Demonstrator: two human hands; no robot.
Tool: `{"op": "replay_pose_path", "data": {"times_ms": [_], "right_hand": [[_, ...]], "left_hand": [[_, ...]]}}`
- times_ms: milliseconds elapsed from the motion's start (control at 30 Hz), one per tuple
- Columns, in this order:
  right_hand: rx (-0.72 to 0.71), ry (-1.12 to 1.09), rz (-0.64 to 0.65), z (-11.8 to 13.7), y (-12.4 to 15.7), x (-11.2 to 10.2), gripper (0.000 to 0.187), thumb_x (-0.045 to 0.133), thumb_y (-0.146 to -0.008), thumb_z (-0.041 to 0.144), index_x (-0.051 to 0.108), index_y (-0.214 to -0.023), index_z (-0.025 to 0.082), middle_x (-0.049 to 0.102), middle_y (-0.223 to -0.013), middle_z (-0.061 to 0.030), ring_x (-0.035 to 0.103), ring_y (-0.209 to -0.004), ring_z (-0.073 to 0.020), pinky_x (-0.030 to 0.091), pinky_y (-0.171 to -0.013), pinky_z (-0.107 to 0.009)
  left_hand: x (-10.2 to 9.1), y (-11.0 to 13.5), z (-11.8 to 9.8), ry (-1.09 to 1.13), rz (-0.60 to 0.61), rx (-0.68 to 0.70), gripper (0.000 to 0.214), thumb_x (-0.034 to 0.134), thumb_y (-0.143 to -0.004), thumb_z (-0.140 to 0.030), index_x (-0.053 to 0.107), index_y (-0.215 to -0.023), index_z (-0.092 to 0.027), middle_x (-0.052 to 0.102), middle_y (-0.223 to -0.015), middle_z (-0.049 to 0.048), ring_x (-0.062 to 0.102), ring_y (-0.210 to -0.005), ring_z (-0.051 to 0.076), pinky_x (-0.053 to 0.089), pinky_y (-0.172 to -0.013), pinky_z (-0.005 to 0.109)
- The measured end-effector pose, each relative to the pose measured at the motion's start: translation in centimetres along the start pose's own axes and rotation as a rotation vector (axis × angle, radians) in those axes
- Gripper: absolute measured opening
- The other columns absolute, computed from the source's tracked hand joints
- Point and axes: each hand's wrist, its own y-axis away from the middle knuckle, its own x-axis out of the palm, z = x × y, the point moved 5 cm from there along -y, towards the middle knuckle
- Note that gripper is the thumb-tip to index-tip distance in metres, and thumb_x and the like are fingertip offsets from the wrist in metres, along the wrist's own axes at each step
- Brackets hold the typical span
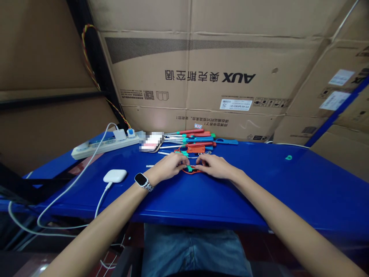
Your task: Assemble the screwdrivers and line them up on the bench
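Both of my hands rest on a blue table [288, 192], fingers pinched together over a small red and green tool [191, 169] lying between them. My left hand [170, 166], with a smartwatch [142, 181] on its wrist, grips the tool's left end. My right hand [216, 166] grips its right end. Just behind the hands lies a pile of red, blue and green handled screwdrivers [196, 140] with an orange pouch [194, 149].
A white power strip [100, 146] with plugs lies at the back left. A white earbud case [114, 176] with its cable sits left of my hands. A small green piece [288, 157] lies at right. Large cardboard boxes [201, 69] stand behind the table.
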Motion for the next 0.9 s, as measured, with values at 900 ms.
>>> {"op": "replay_pose_path", "data": {"times_ms": [900], "right_hand": [[0.028,0.110,-0.222,2.0,0.9,-1.2,0.026,0.061,-0.088,0.048,0.063,-0.095,0.023,0.065,-0.103,-0.0032,0.060,-0.090,-0.0175,0.034,-0.064,-0.026]], "left_hand": [[0.6,-0.3,0.4,0.233,-0.035,-0.068,0.006,0.064,-0.084,-0.019,0.070,-0.084,-0.017,0.069,-0.073,0.0008,0.063,-0.067,0.015,0.046,-0.065,0.024]]}}
